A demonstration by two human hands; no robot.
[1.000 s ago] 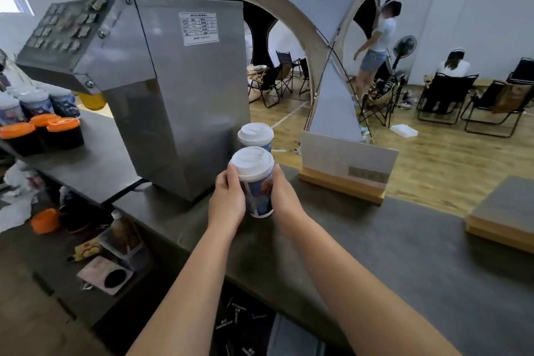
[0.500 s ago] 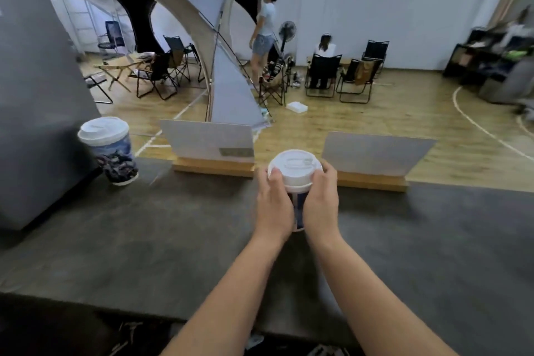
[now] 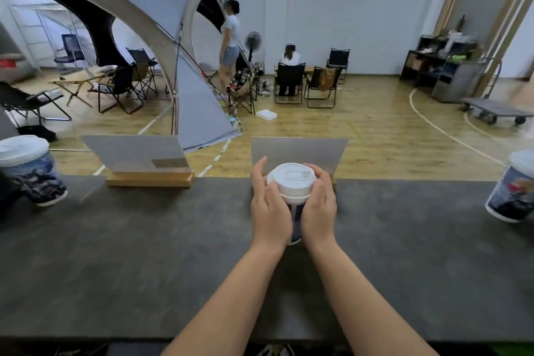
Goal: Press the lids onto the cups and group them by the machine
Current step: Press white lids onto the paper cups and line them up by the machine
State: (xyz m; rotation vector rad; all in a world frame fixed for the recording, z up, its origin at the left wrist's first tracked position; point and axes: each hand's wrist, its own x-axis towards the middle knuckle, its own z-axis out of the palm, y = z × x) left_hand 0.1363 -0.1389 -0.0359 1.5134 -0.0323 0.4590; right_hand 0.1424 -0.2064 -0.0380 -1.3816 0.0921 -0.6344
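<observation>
A printed paper cup (image 3: 295,233) with a white lid (image 3: 291,179) stands on the dark counter (image 3: 144,254) in the middle. My left hand (image 3: 268,205) and my right hand (image 3: 319,204) wrap round its sides just below the lid, fingers curled on it. A second lidded cup (image 3: 29,169) stands at the far left edge of the counter. A third printed cup (image 3: 513,191) stands at the far right edge, partly cut off. The machine is out of view.
Two sign boards on wooden bases (image 3: 144,162) (image 3: 299,153) stand along the counter's far edge. Beyond are a grey tent (image 3: 150,9), folding chairs, a fan, two people and a flat trolley (image 3: 497,113) on a wooden floor.
My view has swung right, away from the machine. Both hands have carried the cup along the counter to its middle, leaving the other lidded cup at the left. A third cup has come into view at right.
</observation>
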